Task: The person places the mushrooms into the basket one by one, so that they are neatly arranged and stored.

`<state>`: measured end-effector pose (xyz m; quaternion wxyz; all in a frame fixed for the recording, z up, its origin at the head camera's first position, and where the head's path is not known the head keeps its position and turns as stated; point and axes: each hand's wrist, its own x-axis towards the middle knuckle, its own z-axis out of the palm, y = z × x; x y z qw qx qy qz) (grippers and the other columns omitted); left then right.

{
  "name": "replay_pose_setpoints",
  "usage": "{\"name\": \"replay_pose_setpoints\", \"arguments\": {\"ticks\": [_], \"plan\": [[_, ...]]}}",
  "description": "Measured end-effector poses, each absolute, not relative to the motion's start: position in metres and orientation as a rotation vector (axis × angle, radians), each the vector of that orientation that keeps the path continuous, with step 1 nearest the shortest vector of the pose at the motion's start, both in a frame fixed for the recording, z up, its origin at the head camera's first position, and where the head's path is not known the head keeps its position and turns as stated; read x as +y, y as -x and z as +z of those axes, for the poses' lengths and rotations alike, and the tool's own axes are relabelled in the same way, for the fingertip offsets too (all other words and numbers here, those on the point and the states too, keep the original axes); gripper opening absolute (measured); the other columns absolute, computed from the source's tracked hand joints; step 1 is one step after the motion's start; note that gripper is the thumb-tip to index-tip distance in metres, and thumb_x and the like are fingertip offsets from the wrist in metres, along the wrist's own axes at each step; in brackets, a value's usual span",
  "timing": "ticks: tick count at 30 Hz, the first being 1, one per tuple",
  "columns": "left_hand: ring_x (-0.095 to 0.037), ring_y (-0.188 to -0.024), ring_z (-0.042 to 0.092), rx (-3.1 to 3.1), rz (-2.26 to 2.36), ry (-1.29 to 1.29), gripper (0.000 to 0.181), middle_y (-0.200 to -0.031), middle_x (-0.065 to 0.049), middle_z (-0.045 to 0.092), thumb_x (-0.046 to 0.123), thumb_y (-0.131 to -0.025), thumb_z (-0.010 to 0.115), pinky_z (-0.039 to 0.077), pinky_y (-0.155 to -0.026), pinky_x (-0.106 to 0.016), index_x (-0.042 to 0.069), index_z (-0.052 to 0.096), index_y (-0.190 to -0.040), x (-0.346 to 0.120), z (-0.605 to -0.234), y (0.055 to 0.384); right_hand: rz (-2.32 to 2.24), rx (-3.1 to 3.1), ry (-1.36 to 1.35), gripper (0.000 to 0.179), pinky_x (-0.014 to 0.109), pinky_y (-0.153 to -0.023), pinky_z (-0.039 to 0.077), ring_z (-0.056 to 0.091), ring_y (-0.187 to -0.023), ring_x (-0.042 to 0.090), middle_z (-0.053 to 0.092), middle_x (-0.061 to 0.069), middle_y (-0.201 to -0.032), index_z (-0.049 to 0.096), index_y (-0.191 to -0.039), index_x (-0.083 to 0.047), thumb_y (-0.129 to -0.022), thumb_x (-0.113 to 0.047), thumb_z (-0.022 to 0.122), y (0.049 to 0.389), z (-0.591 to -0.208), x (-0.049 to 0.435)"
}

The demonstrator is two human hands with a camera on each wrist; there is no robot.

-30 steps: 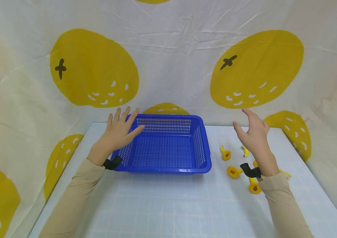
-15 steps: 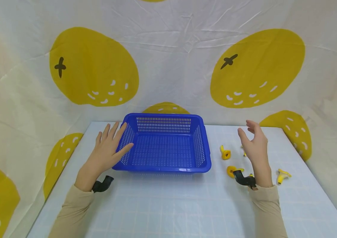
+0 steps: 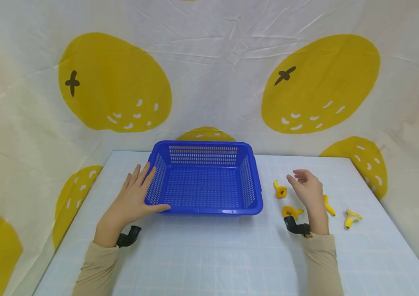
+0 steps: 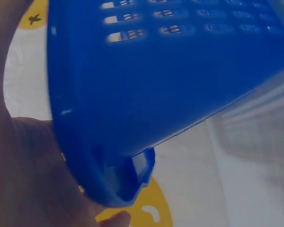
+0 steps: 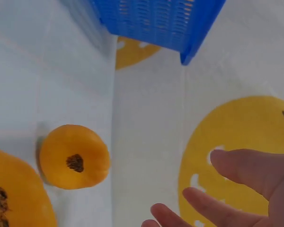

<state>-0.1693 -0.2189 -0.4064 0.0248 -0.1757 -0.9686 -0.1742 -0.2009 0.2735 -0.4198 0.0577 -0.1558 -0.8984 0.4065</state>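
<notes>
A blue plastic basket (image 3: 209, 211) with slotted walls stands at the back of the table. My left hand (image 3: 129, 203) lies at its left side, fingers spread along the rim and thumb extended over the front left corner. In the left wrist view, the basket (image 4: 156, 90) fills the picture beside the hand (image 4: 31, 175). My right hand (image 3: 308, 193) is over the small yellow trumpet-shaped pieces, fingers loosely bent, holding nothing. The right wrist view shows an orange round top (image 5: 94, 151) with a dark centre, apart from the right hand (image 5: 255, 189).
Trumpet-shaped pieces lie right of the basket: one near its wall (image 3: 280, 191), one closer to the front (image 3: 290, 212), two farther right (image 3: 329, 205). A fruit-print cloth (image 3: 217, 82) hangs behind the pale checked table (image 3: 202, 263).
The left hand has moved back from above the basket and lowered to its left rim. The right hand has come down and slightly left, lower over the yellow pieces. The basket stays put.
</notes>
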Motion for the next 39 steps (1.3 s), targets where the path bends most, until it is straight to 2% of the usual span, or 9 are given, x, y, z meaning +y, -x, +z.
{"name": "replay_pose_setpoints", "arguments": {"ticks": [4,12,18,27,34,39], "plan": [[-0.037,-0.151,-0.006,-3.009,-0.568,0.551,0.131,-0.165,-0.020,-0.001,0.078,-0.071,0.067,0.002,-0.120,-0.057,0.003,0.006,-0.159,-0.216,-0.413,0.176,1.197,-2.788,0.490,0.054,0.057,-0.103,0.044,0.046,-0.125,0.042,0.052,0.025,-0.137,0.051,-0.139,-0.001,-0.099,-0.037,0.059,0.202,-0.429,0.275],[-0.037,-0.151,-0.004,-3.044,-0.629,0.489,0.137,-0.165,-0.019,-0.006,0.081,-0.067,0.068,0.016,-0.116,-0.063,0.001,0.004,-0.158,-0.214,-0.425,0.185,1.177,-2.883,0.503,0.055,0.059,-0.104,0.042,0.044,-0.127,0.045,0.049,0.027,-0.140,0.051,-0.139,0.000,-0.098,-0.034,0.062,0.205,-0.440,0.275],[-0.037,-0.151,-0.005,-3.038,-0.622,0.493,0.137,-0.165,-0.018,-0.008,0.080,-0.067,0.069,0.018,-0.115,-0.064,0.001,0.006,-0.158,-0.214,-0.427,0.186,1.213,-2.935,0.511,0.056,0.060,-0.104,0.042,0.044,-0.124,0.045,0.047,0.029,-0.141,0.050,-0.139,0.001,-0.098,-0.035,0.062,0.206,-0.444,0.275],[-0.034,-0.151,-0.007,-3.031,-0.645,0.497,0.137,-0.165,-0.017,-0.009,0.080,-0.066,0.070,0.020,-0.114,-0.065,0.002,0.005,-0.159,-0.216,-0.429,0.189,1.223,-2.966,0.480,0.053,0.057,-0.100,0.045,0.049,-0.120,0.044,0.052,0.028,-0.135,0.052,-0.137,0.001,-0.098,-0.033,0.062,0.207,-0.452,0.273],[-0.039,-0.150,-0.006,-3.021,-0.686,0.476,0.137,-0.165,-0.017,-0.007,0.078,-0.065,0.073,0.016,-0.114,-0.067,0.002,0.007,-0.159,-0.217,-0.428,0.188,1.267,-2.976,0.510,0.057,0.054,-0.097,0.048,0.051,-0.117,0.043,0.052,0.029,-0.134,0.052,-0.136,0.002,-0.095,-0.035,0.066,0.207,-0.456,0.270],[-0.037,-0.150,-0.009,-3.026,-0.697,0.477,0.137,-0.165,-0.016,-0.009,0.078,-0.066,0.072,0.014,-0.115,-0.066,0.003,0.006,-0.159,-0.216,-0.428,0.187,1.265,-2.975,0.557,0.058,0.054,-0.096,0.049,0.052,-0.115,0.043,0.052,0.030,-0.132,0.053,-0.134,0.002,-0.093,-0.034,0.069,0.208,-0.458,0.267]]}}
